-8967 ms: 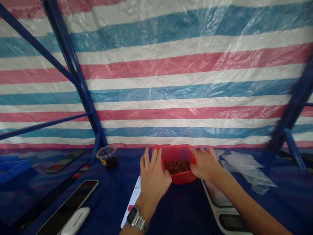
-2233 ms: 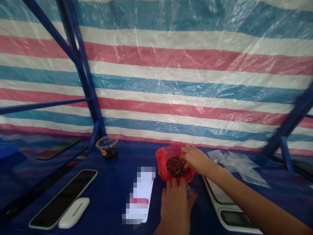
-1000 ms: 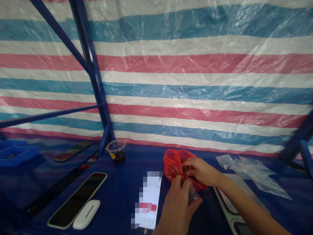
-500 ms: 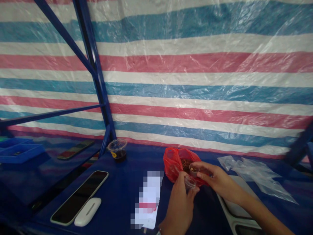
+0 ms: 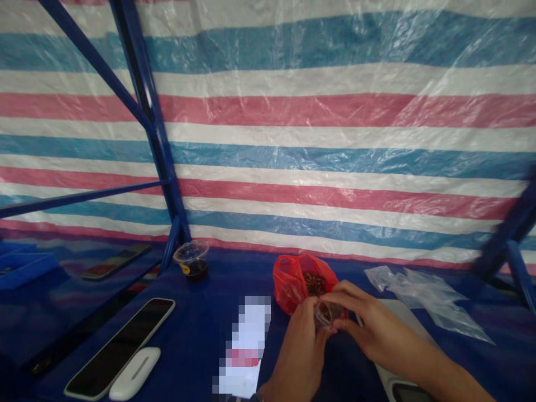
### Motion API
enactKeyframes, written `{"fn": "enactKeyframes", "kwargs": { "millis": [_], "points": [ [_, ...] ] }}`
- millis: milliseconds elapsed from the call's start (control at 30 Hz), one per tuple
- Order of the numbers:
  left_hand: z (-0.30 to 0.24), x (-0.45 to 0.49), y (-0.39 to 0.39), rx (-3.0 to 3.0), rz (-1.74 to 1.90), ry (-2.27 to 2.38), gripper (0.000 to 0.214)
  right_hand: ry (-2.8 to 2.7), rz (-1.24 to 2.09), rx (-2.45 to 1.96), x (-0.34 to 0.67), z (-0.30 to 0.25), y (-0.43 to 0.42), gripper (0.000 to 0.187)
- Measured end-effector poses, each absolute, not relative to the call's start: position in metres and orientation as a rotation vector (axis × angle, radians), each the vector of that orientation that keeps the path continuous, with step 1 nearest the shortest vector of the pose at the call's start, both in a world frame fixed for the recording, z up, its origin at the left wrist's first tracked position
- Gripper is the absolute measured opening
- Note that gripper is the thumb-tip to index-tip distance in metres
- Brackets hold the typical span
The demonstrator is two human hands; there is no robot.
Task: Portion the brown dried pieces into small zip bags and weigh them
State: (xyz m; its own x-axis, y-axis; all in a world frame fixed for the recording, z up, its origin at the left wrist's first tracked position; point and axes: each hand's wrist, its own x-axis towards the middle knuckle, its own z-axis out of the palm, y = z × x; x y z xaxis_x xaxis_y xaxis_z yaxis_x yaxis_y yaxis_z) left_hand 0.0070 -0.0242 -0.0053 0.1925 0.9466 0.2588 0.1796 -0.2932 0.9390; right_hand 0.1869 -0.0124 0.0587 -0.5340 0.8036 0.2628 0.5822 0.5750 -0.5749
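A red plastic bag (image 5: pixel 293 282) with dark brown bits inside stands open on the blue table. Just in front of it my left hand (image 5: pixel 299 349) and my right hand (image 5: pixel 371 324) meet around a small clear plastic cup (image 5: pixel 323 314). Both hands have their fingers closed on the cup, the left from below and the right from the side and above. What the cup holds is too small to make out.
A phone (image 5: pixel 119 349) and a white oval device (image 5: pixel 134 373) lie at the left front. A lidded clear cup of dark liquid (image 5: pixel 191 261) stands by the blue post. Clear bags (image 5: pixel 422 290) lie at the right, above a white scale (image 5: pixel 402 357). A pixelated sheet (image 5: pixel 247 346) lies mid-table.
My right hand has come out of the red bag and dropped onto the small clear cup held by my left hand; both hands now close together around it.
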Motion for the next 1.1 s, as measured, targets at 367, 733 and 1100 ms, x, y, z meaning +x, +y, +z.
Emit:
{"fn": "enactKeyframes", "kwargs": {
  "millis": [367, 733, 1100],
  "points": [
    [-0.003, 0.011, -0.024, 1.453, 1.224, 0.951, 0.026, -2.411, 0.388, -1.013, 0.181, 0.070, -0.017, 0.042],
    [-0.001, 0.006, -0.026, 1.579, 1.283, 1.036, 0.029, -2.372, 0.361, -1.035, 0.177, 0.074, -0.019, 0.042],
    [-0.004, 0.025, -0.031, 1.377, 1.301, 1.387, 0.004, -2.202, 0.301, -1.213, 0.174, 0.082, 0.029, 0.025]
  ]
}}
